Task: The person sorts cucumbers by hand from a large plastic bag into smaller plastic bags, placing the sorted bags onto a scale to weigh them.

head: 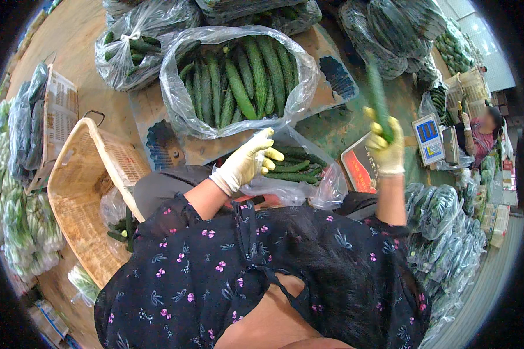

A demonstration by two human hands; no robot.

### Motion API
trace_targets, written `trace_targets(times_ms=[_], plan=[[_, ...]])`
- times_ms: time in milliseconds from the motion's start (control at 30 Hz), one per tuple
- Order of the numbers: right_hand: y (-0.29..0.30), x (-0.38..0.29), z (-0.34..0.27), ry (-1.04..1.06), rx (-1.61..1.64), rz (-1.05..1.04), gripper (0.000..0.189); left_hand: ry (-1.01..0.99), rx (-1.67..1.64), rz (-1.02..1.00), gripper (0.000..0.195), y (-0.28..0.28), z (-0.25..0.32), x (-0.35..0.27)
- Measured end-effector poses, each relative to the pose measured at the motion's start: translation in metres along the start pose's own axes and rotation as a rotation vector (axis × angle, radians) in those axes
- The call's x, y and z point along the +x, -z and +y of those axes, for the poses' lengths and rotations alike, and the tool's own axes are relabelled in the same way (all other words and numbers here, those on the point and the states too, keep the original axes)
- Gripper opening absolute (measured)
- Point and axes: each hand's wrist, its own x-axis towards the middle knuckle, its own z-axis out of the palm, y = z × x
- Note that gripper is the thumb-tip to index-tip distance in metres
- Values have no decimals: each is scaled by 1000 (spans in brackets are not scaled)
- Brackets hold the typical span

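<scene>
My right hand (385, 144), in a pale yellow glove, grips the lower end of a cucumber (377, 94) that points upward and is blurred. My left hand (249, 161), gloved alike, is empty with its fingers apart. It hovers over the near edge of a small clear plastic bag (332, 183), in which several cucumbers (294, 168) lie. Beyond it stands a large clear plastic bag (168, 87) with its mouth spread wide. Rows of dark green cucumbers (255, 74) fill it.
A tan plastic crate (70, 196) leans at my left. A digital scale (429, 139) and a red-and-black printed box (359, 168) are at right. Bagged cucumbers (436, 213) are piled at lower right, tied bags (133, 48) beyond. Another person (482, 135) works at far right.
</scene>
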Motion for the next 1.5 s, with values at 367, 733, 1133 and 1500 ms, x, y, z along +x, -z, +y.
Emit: trace_targets(times_ms=[367, 733, 1133, 1500], plan=[[269, -270, 27, 194, -148, 926, 48, -23, 27, 0, 61, -3, 0, -2], [335, -310, 12, -433, -1214, 1290, 35, 53, 43, -62, 60, -14, -7, 6], [-50, 143, 119, 107, -1553, 18, 25, 127, 270, -112, 61, -22, -23, -6], [57, 233, 279, -208, -1805, 124, 26, 174, 230, -102, 66, -10, -14, -12]])
